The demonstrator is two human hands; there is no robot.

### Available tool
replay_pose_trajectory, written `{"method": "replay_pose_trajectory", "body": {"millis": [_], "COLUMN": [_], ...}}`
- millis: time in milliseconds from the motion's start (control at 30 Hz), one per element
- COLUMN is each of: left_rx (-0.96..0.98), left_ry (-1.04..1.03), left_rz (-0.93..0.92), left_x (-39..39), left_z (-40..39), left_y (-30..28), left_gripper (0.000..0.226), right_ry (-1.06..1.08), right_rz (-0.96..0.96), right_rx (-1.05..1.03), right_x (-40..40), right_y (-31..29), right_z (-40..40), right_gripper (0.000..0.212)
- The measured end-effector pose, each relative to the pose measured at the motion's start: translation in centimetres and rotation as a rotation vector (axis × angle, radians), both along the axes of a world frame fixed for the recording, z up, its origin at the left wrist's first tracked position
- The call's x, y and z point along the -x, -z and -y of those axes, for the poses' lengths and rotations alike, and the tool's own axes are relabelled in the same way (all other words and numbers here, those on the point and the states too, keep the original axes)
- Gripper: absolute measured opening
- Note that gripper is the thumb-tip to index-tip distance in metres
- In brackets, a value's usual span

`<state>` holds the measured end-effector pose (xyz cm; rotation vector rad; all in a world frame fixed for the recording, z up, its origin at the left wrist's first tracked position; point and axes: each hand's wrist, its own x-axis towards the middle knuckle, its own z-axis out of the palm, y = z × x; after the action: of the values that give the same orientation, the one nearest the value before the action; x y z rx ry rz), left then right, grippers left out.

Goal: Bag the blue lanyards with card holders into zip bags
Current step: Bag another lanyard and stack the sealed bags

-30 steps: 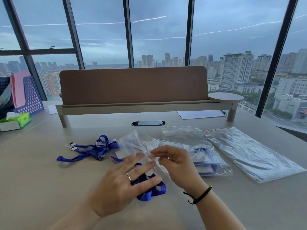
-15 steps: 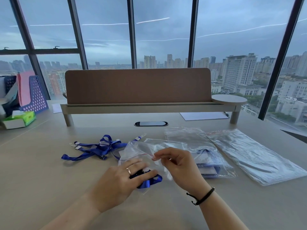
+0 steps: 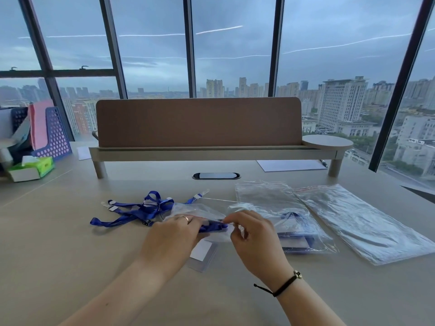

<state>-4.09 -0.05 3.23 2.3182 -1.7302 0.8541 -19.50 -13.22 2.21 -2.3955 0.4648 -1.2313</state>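
Note:
A clear zip bag (image 3: 200, 211) with a red zip line lies in front of me. My left hand (image 3: 171, 238) presses a folded blue lanyard (image 3: 213, 228) into the bag's mouth. My right hand (image 3: 253, 234) pinches the bag's rim at the opening. The lanyard's clear card holder (image 3: 202, 254) with a white card sticks out below my left hand, outside the bag. A heap of loose blue lanyards (image 3: 138, 210) lies to the left on the table.
A filled zip bag (image 3: 294, 222) with a lanyard lies just right of my hands, and a stack of empty zip bags (image 3: 362, 222) further right. A wooden desk shelf (image 3: 200, 128) stands behind. A tissue box (image 3: 30, 168) and blue file racks (image 3: 54, 135) sit far left.
The blue lanyard went from a loose loop under my left hand into the bag's mouth. Both hands moved slightly away from me, and the card holder now shows below my left hand.

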Motion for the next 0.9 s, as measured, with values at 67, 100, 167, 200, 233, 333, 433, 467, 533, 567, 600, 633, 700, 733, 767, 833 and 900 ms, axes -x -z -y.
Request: {"method": "replay_pose_trajectory", "body": {"millis": [67,100,167,200,233,333,433,467,533,567,600,633,700,733,767,833,900], "left_rx": [-0.027,-0.056,-0.112,-0.159,-0.190,-0.187,-0.157,-0.140,-0.149,-0.159,-0.160,-0.150,-0.118,-0.111,-0.109,-0.126,-0.124], "left_ry": [-0.099,-0.162,-0.225,-0.265,-0.295,-0.256,-0.134,-0.092,-0.044,-0.032,-0.007,0.030,0.128,0.144,0.149,0.148,0.151], "left_rz": [-0.023,-0.021,0.019,0.032,0.017,-0.141,-0.403,-0.466,-0.442,-0.370,-0.281,-0.173,0.057,0.126,0.161,0.190,0.148], "left_x": [0.7,1.0,1.2,1.3,1.2,0.7,0.4,0.5,1.0,1.0,0.8,0.6,-1.0,-1.7,-2.4,-3.3,-4.2], "left_z": [0.0,0.0,0.3,0.4,0.6,0.9,0.6,0.4,-0.5,-1.0,-1.4,-1.8,-2.1,-2.1,-2.1,-2.2,-2.5], "left_y": [-0.7,-0.9,-0.8,-0.9,-1.1,-1.7,-3.3,-4.0,-5.5,-6.0,-6.2,-6.4,-6.1,-5.9,-5.8,-5.9,-6.2], "left_gripper": [0.019,0.025,0.042,0.046,0.047,0.038,0.042,0.050,0.061,0.064,0.068,0.070,0.060,0.049,0.038,0.018,0.011], "right_ry": [0.046,0.066,0.091,0.092,0.086,0.051,0.048,0.059,0.069,0.061,0.053,0.044,0.035,0.033,0.024,0.010,0.012], "right_rz": [0.001,0.004,0.003,-0.005,-0.017,-0.054,-0.072,-0.083,-0.098,-0.101,-0.106,-0.113,-0.136,-0.154,-0.174,-0.220,-0.294], "right_rx": [0.001,0.002,-0.001,-0.010,-0.025,-0.079,-0.136,-0.151,-0.170,-0.171,-0.169,-0.164,-0.154,-0.143,-0.132,-0.090,-0.026], "right_x": [0.0,0.0,0.0,0.0,0.0,0.0,0.3,0.4,0.8,1.0,1.2,1.4,1.8,1.9,2.0,2.2,2.6], "right_y": [0.1,0.2,0.2,0.2,0.1,-0.5,-1.5,-1.9,-2.5,-2.8,-3.0,-3.3,-3.8,-4.1,-4.4,-5.0,-5.6], "right_z": [0.1,0.1,0.1,0.2,0.2,0.1,0.3,0.5,0.9,1.0,1.2,1.3,1.6,1.8,2.0,2.5,2.8], "right_gripper": [0.034,0.033,0.031,0.031,0.030,0.029,0.026,0.026,0.027,0.029,0.030,0.032,0.033,0.035,0.037,0.046,0.043]}}
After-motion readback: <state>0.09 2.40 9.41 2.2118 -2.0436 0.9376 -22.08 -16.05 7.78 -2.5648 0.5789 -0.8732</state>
